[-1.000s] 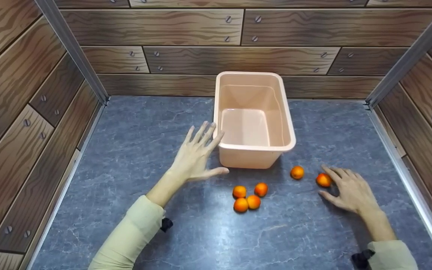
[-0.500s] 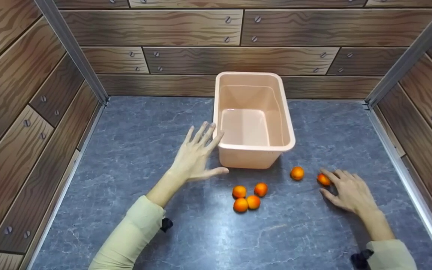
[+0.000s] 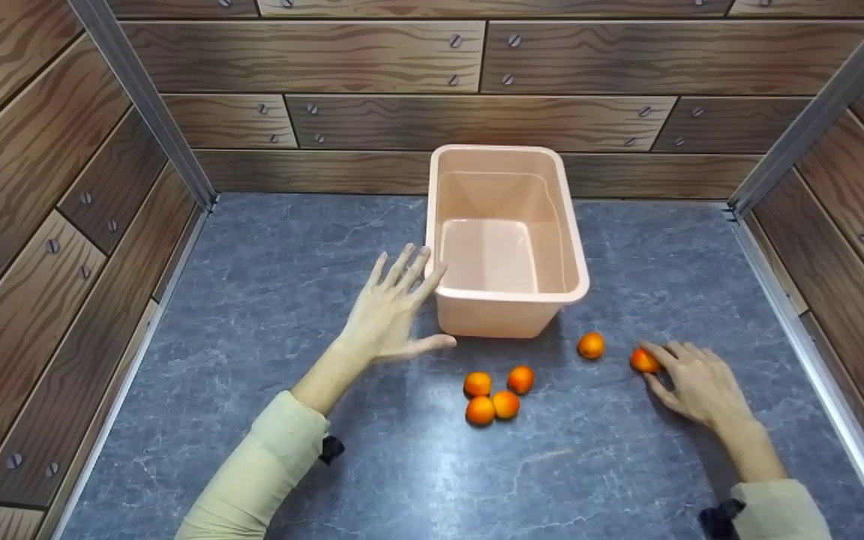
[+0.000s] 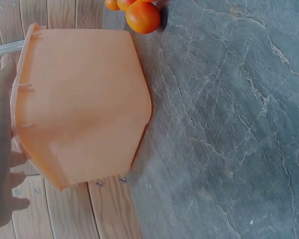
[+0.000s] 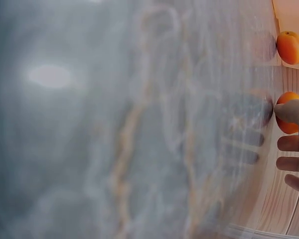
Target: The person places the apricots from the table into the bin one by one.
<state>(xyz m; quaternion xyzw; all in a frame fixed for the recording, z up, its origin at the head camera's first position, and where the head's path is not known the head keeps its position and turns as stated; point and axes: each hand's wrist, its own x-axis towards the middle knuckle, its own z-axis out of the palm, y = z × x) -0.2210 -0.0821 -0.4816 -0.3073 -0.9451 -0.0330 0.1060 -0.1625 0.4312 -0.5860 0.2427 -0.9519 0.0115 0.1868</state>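
In the head view, my right hand pinches a small smooth orange-red fruit between thumb and forefinger, low over the grey surface. The right wrist view shows the thumb across that fruit, other fingers below it. Just left of it lies a second such fruit. Several more sit in a cluster in front of a peach-coloured plastic bin. My left hand is spread with straight fingers, its fingertips at the bin's left rim. From the left wrist, the bin's side shows beside the hand.
The bin stands near the back wall, and no fruit shows inside it. Wood-print panels with metal edge strips enclose the grey marbled surface at left, back and right.
My right thumb and fingers have closed in on the fruit, with the thumb now against it. My left hand stays at the bin's rim. The other fruits lie as before.
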